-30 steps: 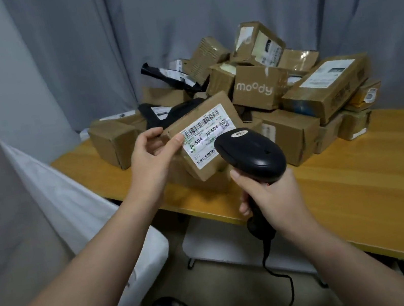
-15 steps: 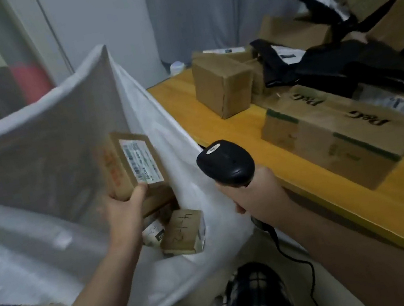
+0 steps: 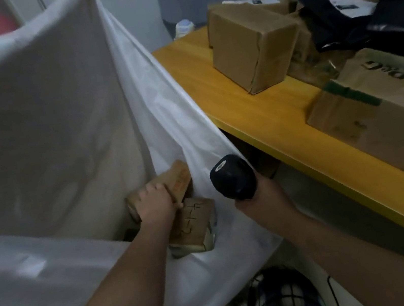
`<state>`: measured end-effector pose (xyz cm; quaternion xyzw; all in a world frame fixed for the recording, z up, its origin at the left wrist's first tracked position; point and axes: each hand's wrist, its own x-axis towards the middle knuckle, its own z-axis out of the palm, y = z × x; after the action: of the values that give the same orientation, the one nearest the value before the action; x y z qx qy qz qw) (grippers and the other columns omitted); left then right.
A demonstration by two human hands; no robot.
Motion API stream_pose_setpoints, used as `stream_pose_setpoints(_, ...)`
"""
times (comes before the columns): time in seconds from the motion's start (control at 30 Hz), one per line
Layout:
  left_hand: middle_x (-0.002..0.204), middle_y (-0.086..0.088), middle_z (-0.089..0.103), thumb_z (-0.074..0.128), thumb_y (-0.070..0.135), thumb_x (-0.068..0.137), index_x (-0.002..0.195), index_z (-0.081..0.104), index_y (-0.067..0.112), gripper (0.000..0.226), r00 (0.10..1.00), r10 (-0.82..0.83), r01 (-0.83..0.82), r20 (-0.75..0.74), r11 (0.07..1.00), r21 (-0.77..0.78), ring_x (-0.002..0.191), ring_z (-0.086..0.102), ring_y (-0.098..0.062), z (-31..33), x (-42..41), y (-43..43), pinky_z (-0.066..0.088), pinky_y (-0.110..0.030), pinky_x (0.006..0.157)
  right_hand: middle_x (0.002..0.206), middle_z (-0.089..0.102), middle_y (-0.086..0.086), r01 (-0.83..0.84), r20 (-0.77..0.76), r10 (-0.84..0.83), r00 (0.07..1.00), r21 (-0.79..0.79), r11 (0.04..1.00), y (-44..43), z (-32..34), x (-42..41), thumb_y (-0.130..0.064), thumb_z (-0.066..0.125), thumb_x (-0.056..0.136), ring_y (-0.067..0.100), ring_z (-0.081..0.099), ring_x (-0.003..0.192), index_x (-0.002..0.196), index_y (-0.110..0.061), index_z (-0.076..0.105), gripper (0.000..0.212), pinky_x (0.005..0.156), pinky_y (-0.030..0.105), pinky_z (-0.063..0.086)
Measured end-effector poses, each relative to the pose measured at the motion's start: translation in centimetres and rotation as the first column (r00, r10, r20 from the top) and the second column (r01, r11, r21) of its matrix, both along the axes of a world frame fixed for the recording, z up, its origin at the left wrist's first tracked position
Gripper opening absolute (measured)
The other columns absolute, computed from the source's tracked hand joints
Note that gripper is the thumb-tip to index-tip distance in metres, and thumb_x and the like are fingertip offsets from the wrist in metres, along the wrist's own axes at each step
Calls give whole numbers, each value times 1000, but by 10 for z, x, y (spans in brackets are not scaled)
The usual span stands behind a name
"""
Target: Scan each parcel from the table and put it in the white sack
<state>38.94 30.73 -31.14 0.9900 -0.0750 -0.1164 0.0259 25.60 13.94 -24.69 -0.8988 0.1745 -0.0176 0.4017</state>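
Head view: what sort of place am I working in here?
Probably a makeshift parcel-sorting corner in an ordinary room, not a warehouse: taped cardboard parcels piled on a yellow wooden table, a white sack open beside it, and a handheld barcode scanner in the right hand.

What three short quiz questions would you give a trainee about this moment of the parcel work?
1. True or false: the left hand holds a parcel inside the white sack.
2. What does the right hand grip? A) a black scanner B) a roll of tape C) a pen
3. Fill in: more brown boxes stand on the yellow ____.

Key: 1 true; 2 A; 3 table.
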Motion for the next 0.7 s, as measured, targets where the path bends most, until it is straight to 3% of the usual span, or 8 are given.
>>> stream_pose_setpoints(0.07,134,-13,41,51,57,90,134,42,11,64,1000,-7,7,7,1000,9,124,41,-31,3,0,-4,38,-40,98,72,50,-16,-9,20,8,1000,30,999,-3,0,-1,-13,63,84,2,49,65,78,-42,38,39,63,18,42)
stream_pose_setpoints(0.13,131,-14,43,47,54,94,131,45,11,57,997,-5,11,83,997,-76,120,42,-31,16,-6,-9,39,-40,97,73,52,-15,1,38,-3,999,57,998,-2,3,-5,-13,64,85,4,53,67,79,-41,41,36,65,19,45)
stream_pose_setpoints(0.2,128,-14,45,48,45,95,130,47,11,49,987,10,27,161,974,-224,117,43,-32,35,-18,-14,39,-41,95,74,54,-6,44,65,-48,997,70,997,0,8,-11,-10,67,84,18,58,74,82,-30,49,27,71,27,49)
stream_pose_setpoints(0.27,128,-13,46,51,36,94,129,49,11,43,972,39,57,232,917,-395,116,43,-31,57,-35,-21,39,-41,95,80,63,8,134,118,-148,982,122,983,2,22,-23,-8,71,81,26,60,80,87,-9,58,14,75,31,50)
stream_pose_setpoints(0.37,129,-11,49,56,29,93,129,52,12,40,937,36,181,347,800,-572,120,42,-29,92,-70,-34,37,-37,97,76,64,17,197,240,-247,939,215,956,-3,49,-52,-5,73,77,29,62,74,84,-1,61,15,68,33,51)
stream_pose_setpoints(0.47,129,-5,47,57,29,93,129,51,17,39,909,-26,302,416,729,-614,123,39,-23,124,-107,-48,36,-32,97,65,60,14,242,292,-315,903,260,935,-14,77,-90,-4,70,77,22,56,61,72,-4,57,14,56,25,43)
stream_pose_setpoints(0.57,130,-2,46,56,30,94,130,50,19,39,877,-118,417,466,671,-614,123,37,-19,153,-139,-70,33,-28,95,69,65,8,287,326,-380,866,301,910,-31,106,-132,-7,70,79,12,59,62,80,-9,63,7,52,14,42)
stream_pose_setpoints(0.7,129,-2,45,55,32,94,133,48,18,42,801,-266,573,536,601,-558,120,37,-19,190,-182,-112,32,-25,94,77,67,3,368,391,-480,785,330,869,-59,137,-189,-10,74,77,19,64,74,97,-14,67,22,65,30,47)
